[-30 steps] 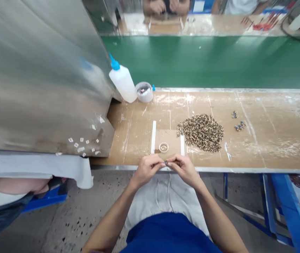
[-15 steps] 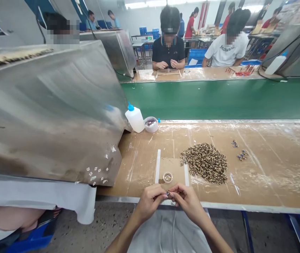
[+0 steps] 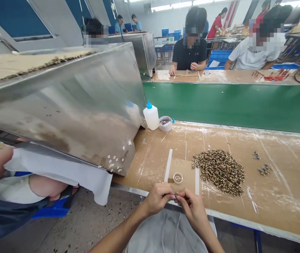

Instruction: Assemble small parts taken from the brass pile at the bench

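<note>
My left hand (image 3: 159, 198) and my right hand (image 3: 191, 205) meet over the table's front edge, fingertips pinched together. Between them is a small brass-coloured metal part (image 3: 175, 194) with a hint of blue; its exact kind is too small to make out. Just beyond my fingers a small round clear cup (image 3: 177, 178) stands on a cardboard piece (image 3: 183, 166) with white strips along both sides. To the right lies a big heap of similar small brass-coloured parts (image 3: 219, 171). Farther right are two little groups of parts with blue bits (image 3: 264, 169).
A white squeeze bottle (image 3: 151, 117) with a blue tip and a tape roll (image 3: 165, 124) holding scraps stand at the back left. A large metal housing (image 3: 86, 116) blocks the left. Behind runs a green conveyor belt (image 3: 218, 103); co-workers sit beyond it.
The view has swung left, so the table and heap sit farther right in the picture. Both hands still pinch the small part. The co-worker opposite has moved their hands apart.
</note>
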`<state>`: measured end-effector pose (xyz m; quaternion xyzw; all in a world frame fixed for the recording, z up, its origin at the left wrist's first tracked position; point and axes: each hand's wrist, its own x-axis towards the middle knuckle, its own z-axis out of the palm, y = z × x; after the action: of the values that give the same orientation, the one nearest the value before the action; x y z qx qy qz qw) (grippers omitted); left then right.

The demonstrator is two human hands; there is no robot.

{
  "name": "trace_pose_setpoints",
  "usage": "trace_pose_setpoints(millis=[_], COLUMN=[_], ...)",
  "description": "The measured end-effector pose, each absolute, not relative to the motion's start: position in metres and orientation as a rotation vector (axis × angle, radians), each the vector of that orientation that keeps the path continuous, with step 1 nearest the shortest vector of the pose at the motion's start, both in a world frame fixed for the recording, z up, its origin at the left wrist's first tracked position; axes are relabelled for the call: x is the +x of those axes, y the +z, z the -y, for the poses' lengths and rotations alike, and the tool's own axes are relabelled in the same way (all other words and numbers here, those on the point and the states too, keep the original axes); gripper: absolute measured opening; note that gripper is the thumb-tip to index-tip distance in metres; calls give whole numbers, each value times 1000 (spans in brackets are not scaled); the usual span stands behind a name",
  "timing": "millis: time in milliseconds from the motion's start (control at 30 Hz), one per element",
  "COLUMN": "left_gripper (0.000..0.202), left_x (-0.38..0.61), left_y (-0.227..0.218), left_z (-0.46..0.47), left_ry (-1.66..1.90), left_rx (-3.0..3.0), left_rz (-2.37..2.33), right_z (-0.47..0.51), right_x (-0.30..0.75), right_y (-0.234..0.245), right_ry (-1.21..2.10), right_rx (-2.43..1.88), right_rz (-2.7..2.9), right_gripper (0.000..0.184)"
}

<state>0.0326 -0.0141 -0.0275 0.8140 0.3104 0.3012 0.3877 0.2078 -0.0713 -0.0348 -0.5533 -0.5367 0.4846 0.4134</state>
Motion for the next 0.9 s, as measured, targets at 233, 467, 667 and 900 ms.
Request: trace_pose_setpoints(millis=[233,467,667,900], left_gripper=[42,37,33,31], left_x=[34,38,39,45], left_y=[-28,-24,-24,-27], left_z=[15,13,13,19], left_ry=[718,776,771,813], left_rx=[2132,2153,2153,2078], left_rz=[-836,-824,-777,-886], right_z=[68,67,68,70], right_x=[206,212,219,216], right_y=[-33,-29,-29,-29], right_ry=[1119,1227,1297,1215], right_rx=[-1379,-1357,-1361,-1399], right_rz=[1405,1261,1217,1272], right_gripper=[37,38,35,26])
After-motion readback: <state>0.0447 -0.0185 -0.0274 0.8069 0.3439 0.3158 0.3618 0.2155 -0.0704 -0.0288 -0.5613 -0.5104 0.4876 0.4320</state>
